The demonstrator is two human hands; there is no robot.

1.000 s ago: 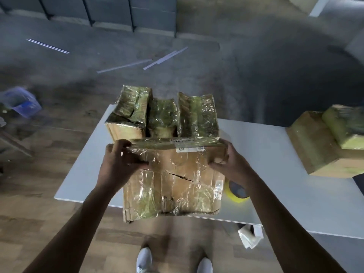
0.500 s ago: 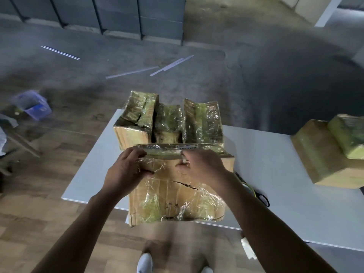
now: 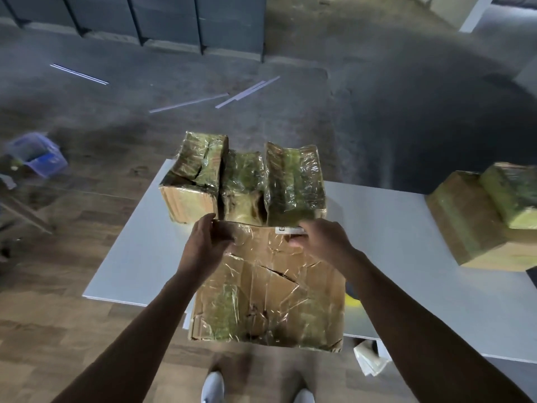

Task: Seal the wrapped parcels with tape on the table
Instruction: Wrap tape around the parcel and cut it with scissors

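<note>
A: While both hands are on it, where does the parcel [image 3: 270, 295] sit?

B: At the near edge of the white counter [image 3: 406, 257], with its lower part hanging out past the edge over the floor. It is cardboard under crinkled clear film, with a tear across the front face.

A: And the hands?

B: The left hand [image 3: 203, 245] grips the top left corner, thumb on the front face. The right hand [image 3: 322, 239] is curled over the top edge by a white label [image 3: 290, 229].

A: What crowds it?

B: A row of three [image 3: 244, 181] wrapped parcels stands right behind its top edge; I cannot tell if they touch. Well off to the right, a pair [image 3: 465, 222] lies one upon the other.

A: Tape?

B: Only a yellow sliver of the tape [image 3: 354, 301] shows, just right of the parcel, mostly hidden by the right forearm.

A: Anything on the floor?

B: A blue basket [image 3: 37, 158] far left, white strips [image 3: 189, 103] beyond the counter, crumpled paper [image 3: 370, 360] under the near edge, and white shoes [image 3: 213, 386] below the parcel.
</note>
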